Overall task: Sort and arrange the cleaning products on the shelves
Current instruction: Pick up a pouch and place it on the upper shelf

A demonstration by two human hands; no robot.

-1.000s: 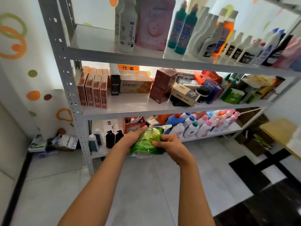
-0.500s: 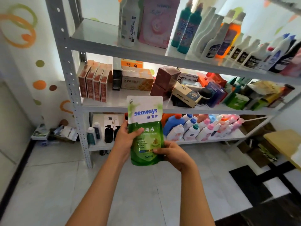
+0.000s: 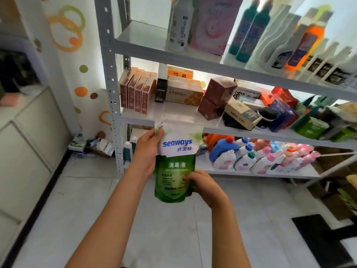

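A green and white refill pouch [image 3: 174, 161] marked "seaways" hangs upright in front of the grey metal shelving [image 3: 108, 78], level with the middle shelf's edge. My left hand [image 3: 148, 149] pinches its top left corner. My right hand [image 3: 201, 183] grips its lower right side, thumb on the front. On the middle shelf stand red boxes [image 3: 135, 95] at the left, with brown boxes [image 3: 216, 97] and mixed packs to the right. The bottom shelf holds white bottles [image 3: 243, 159] with coloured caps. Tall bottles [image 3: 286, 41] and a pink pouch [image 3: 212, 26] stand on the top shelf.
Small dark and white bottles [image 3: 128, 151] sit at the bottom shelf's left end. Loose packets [image 3: 92, 145] lie on the floor by the wall. A pale cabinet [image 3: 25, 136] stands at the left. Brown boxes [image 3: 340, 190] fill the floor at the right.
The pouch has been turned from crumpled and flat to upright with its label facing me and lifted higher. My left hand slid from its side up to the top corner.
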